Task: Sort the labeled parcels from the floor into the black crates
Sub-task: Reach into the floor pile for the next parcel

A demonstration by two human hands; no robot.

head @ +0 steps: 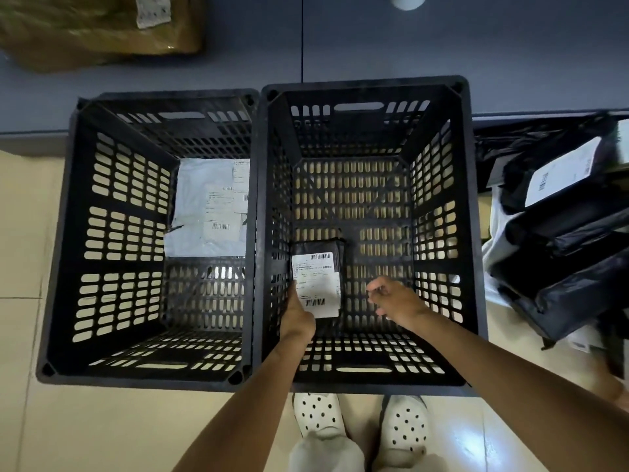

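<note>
Two black crates stand side by side on the floor. Inside the right crate, my left hand grips the lower left edge of a small black parcel with a white label, held low near the crate's bottom. My right hand hovers just right of that parcel with fingers loosely curled, holding nothing. The left crate holds a grey parcel with white labels lying flat at its far right.
A pile of black labeled parcels lies on the floor right of the crates. A brown wrapped package sits at the top left on the dark blue floor area. My white shoes stand just below the right crate.
</note>
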